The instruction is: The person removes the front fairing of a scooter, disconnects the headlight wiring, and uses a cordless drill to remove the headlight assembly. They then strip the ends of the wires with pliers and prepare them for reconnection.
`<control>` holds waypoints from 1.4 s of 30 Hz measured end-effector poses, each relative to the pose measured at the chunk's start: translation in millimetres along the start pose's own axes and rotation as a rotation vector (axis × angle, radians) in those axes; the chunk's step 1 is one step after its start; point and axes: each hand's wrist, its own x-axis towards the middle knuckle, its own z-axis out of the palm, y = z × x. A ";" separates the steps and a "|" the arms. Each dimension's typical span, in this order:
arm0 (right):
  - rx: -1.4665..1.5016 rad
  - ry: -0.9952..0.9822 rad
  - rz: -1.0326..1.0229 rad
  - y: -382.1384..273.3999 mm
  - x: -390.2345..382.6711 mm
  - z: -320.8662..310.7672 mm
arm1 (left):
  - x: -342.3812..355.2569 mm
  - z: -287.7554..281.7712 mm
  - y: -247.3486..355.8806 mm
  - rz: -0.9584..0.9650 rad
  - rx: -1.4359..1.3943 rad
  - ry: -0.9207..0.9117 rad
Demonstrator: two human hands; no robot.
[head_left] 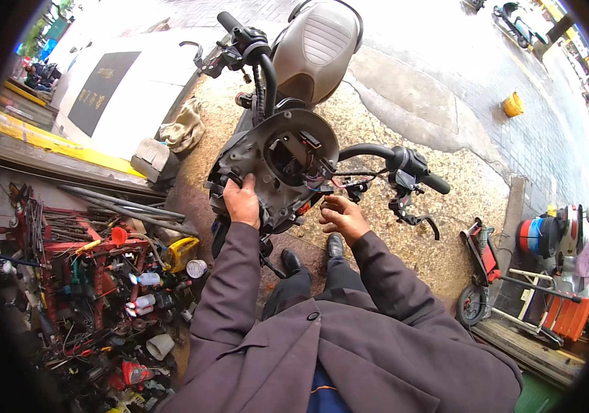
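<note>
Speckled ground [425, 258] lies under the scooter [256, 155], cluttered tools [95, 275] piled nearby.

My left hand [242, 203], left side of grey shell [277, 196]: fingers partly hidden. Wires [317, 184], right of shell: endings too small to tell.

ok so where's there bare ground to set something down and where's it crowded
Bare speckled floor lies between the right sleeve and the red-decked kick scooter; bare paving lies between the seat and the yellow bucket. It is crowded at the left, where the tool heap and bottles lie, and beside the right hand, where wires run close.
</note>
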 end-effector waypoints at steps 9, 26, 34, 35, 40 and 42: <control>0.166 -0.236 -0.438 -77.2 -2.2 0.6 | -7.8 11.8 4.1 0.038 0.150 0.147; -0.623 -0.028 -0.790 -97.2 8.4 29.8 | 6.4 -3.3 -19.1 -0.032 0.403 0.141; -0.624 -0.067 -0.729 -104.6 11.9 32.9 | -10.0 2.9 -26.8 -0.081 0.279 0.134; -0.616 -0.084 -0.721 -104.4 10.8 32.8 | -8.4 2.4 -29.9 -0.065 0.270 0.145; -0.597 -0.123 -0.789 -103.1 11.8 34.2 | -0.6 -1.7 -52.7 -0.063 0.288 0.204; -0.571 -0.155 -0.752 -103.0 10.4 34.5 | -0.2 -2.8 -59.0 -0.019 0.319 0.210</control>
